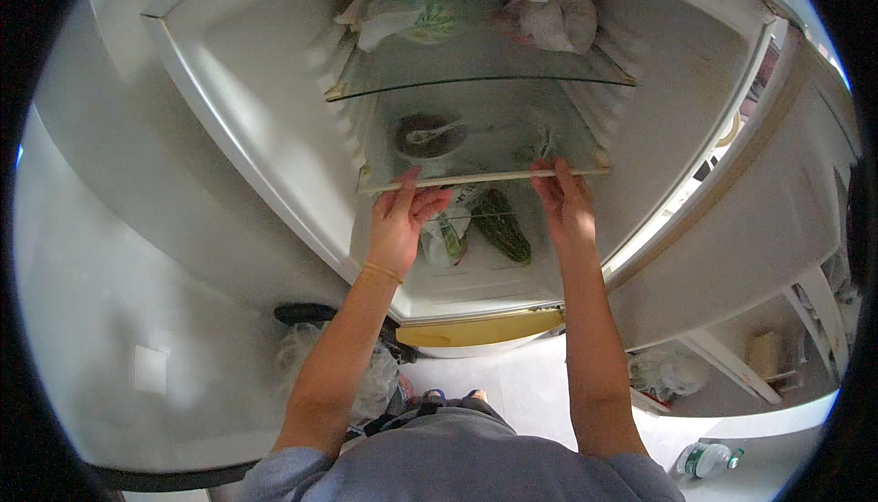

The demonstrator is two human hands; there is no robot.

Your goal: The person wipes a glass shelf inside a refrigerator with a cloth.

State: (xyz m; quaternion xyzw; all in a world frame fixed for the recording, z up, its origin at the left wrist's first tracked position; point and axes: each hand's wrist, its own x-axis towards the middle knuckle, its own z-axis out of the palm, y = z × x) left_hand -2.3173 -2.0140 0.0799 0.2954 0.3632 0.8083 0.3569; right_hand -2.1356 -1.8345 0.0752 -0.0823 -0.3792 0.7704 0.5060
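Before me is an open refrigerator, and both my hands are at the pale front trim of its lower glass shelf (480, 178). My left hand (403, 217) grips the left part of the trim, with some fingers under it. At the right part, my right hand (566, 204) has its fingertips on the trim. Behind the trim, a dark-looking bowl with a white spoon (426, 136) shows at the left. Below the shelf lie a dark green bumpy vegetable (502, 226), perhaps a bitter melon, and a plastic bag with green contents (449, 234).
The upper glass shelf (480, 80) holds a bag of leafy greens (411, 15) and a tied white plastic bag (552, 12). The open door (741, 228) with its bins stands at the right. A plastic bottle (706, 461) lies low at the right; crumpled clear plastic bags (374, 378) are at lower left.
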